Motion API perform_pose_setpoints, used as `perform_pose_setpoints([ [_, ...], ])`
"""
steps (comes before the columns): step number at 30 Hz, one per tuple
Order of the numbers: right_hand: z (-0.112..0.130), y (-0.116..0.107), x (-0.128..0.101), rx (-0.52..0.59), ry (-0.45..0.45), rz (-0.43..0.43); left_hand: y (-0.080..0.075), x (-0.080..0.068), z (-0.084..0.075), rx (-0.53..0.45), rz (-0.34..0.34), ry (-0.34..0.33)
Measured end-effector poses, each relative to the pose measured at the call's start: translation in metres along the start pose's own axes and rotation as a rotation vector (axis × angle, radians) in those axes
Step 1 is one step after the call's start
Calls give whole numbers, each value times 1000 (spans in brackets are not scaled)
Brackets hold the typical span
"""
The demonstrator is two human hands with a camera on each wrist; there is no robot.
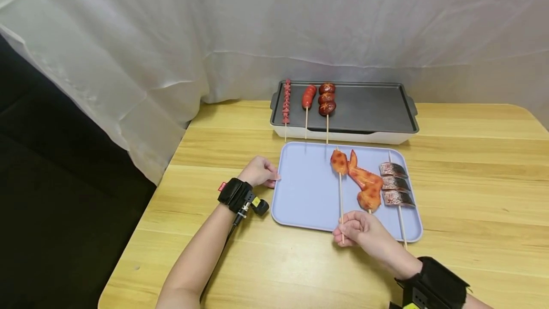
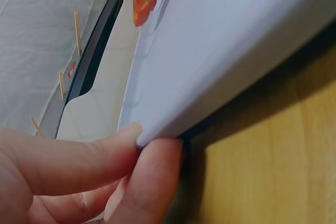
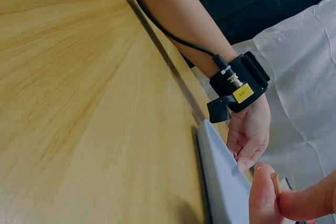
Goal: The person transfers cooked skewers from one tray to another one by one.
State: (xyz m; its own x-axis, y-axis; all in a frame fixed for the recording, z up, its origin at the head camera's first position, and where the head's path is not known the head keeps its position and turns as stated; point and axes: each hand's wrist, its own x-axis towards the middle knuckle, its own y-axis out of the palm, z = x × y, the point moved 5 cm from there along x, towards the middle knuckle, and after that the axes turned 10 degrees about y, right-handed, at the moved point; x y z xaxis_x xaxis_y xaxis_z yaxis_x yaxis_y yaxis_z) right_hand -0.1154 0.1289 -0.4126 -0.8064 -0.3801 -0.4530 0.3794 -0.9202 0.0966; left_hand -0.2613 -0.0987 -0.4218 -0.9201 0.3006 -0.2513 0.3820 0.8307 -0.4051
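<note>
Right hand on a skewer stick, left hand steadying the tray.

My right hand (image 1: 359,231) pinches the near end of the chicken skewer (image 1: 340,190), fingers curled together on its stick at the front rim of the blue tray (image 1: 304,194). Beside it on the tray lie a wing skewer (image 1: 365,184) and a fish skewer (image 1: 395,184). My left hand (image 1: 259,171) grips the tray's left edge between thumb and fingers. Farther off, three skewers rest on the dark griddle (image 1: 369,106).
</note>
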Motion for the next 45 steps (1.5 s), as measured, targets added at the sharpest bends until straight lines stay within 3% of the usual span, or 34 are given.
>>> perform_pose_setpoints([
  [13,-7,2,3,6,40,-21,0,0,0,1,-5,-10],
  [21,-7,-2,5,-77,68,-65,-1,0,0,-5,-10,-8],
  [26,-3,-3,6,-181,53,-87,-2,1,1,7,-10,-2],
  [38,9,-4,9,-559,-5,-138,-1,1,0,5,-9,-4],
  [45,11,-1,7,-633,3,-158,0,0,0,12,-4,3],
])
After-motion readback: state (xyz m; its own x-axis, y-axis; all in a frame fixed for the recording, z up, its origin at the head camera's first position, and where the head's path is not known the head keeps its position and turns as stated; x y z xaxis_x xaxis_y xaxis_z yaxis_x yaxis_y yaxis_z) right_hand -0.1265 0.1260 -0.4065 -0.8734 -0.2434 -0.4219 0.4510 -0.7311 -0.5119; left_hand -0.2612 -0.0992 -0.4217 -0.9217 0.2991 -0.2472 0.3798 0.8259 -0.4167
